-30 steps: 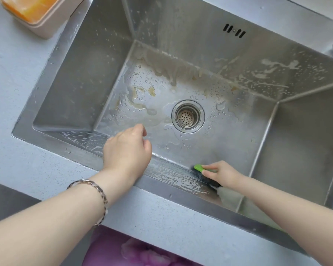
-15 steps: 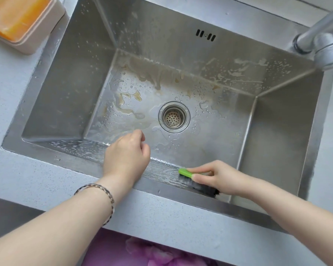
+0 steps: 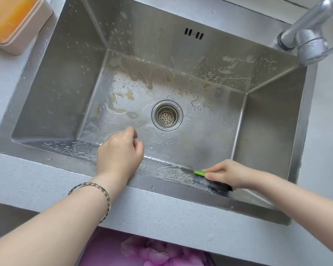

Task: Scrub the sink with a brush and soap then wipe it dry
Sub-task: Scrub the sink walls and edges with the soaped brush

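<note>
Head view: right hand (image 3: 233,174) at about 4 o'clock from the drain (image 3: 167,115), fingers and thumb pinched round a brush (image 3: 217,184) with a green back and dark bristles. The bristles are pressed on the sink's (image 3: 56,83) near inner wall, just below the front rim. Left hand (image 3: 119,152) sits at 7 o'clock from the drain, wrist on the front rim, fingers loosely curled and gripping nothing, hanging over the basin floor. A beaded bracelet (image 3: 96,196) is on the left wrist. Soapy streaks (image 3: 161,170) run along the near wall between the two hands and on toward 9 o'clock. The basin floor is wet, with droplets and brownish stains (image 3: 121,101) at 9–10 o'clock from the drain. Pale smears are on the far wall at 1 o'clock, and overflow slots (image 3: 194,33) sit at 12 o'clock. Faucet (image 3: 311,47) is at the frame's 2 o'clock, its spout over the sink's corner. A beige soap dish (image 3: 27,35) holding an orange bar (image 3: 6,18) stands on the grey counter (image 3: 27,179) at 10 o'clock. Purple floral fabric (image 3: 152,252) shows at 6 o'clock, below the counter edge.
</note>
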The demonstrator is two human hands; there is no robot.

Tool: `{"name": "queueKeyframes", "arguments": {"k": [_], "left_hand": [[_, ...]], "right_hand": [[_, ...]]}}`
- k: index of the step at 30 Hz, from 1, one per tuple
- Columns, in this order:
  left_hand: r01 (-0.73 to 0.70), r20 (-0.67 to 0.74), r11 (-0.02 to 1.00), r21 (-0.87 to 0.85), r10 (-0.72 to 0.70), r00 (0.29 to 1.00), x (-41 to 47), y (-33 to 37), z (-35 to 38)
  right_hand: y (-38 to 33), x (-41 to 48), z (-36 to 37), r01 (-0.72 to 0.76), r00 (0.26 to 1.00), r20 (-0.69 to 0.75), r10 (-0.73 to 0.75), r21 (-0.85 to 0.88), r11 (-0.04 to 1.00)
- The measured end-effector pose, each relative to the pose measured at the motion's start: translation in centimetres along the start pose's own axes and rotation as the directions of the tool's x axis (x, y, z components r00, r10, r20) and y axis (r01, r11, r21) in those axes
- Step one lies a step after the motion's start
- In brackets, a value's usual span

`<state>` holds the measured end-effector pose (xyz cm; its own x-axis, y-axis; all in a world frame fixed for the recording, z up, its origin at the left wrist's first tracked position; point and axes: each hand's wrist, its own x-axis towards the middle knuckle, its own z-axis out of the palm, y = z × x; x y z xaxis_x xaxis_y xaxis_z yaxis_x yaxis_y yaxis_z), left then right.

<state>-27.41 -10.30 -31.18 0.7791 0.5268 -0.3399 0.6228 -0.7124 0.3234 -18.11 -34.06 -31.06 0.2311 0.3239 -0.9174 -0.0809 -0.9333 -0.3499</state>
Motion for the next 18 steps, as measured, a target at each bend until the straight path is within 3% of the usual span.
{"name": "queueKeyframes", "arguments": {"k": [4, 6, 13, 16, 18], "left_hand": [[-0.004, -0.018, 1.0, 0.003, 0.004, 1.0, 0.0, 0.0, 0.1], [0.002, -0.026, 1.0, 0.002, -0.002, 1.0, 0.0, 0.0, 0.1], [-0.015, 0.01, 1.0, 0.026, 0.015, 1.0, 0.0, 0.0, 0.0], [-0.026, 0.096, 0.998, 0.059, 0.021, 0.995, 0.2, 0.0, -0.1], [-0.055, 0.174, 0.995, 0.085, 0.04, 0.984, 1.0, 0.4, -0.2]], "right_hand": [[-4.4, 2.1, 2.4, 0.212, 0.977, 0.017, -0.213, 0.06, 0.975], [-4.2, 0.7, 1.4, 0.237, 0.97, 0.038, -0.239, 0.053, 0.97], [-0.5, 0.0, 0.3, -0.068, 0.997, -0.022, 0.068, 0.005, 0.998], [-2.5, 3.0, 1.8, -0.101, 0.994, -0.05, 0.098, -0.058, 0.993], [-4.4, 3.4, 1.6, -0.07, 0.992, -0.104, 0.077, 0.064, 0.995]]}}
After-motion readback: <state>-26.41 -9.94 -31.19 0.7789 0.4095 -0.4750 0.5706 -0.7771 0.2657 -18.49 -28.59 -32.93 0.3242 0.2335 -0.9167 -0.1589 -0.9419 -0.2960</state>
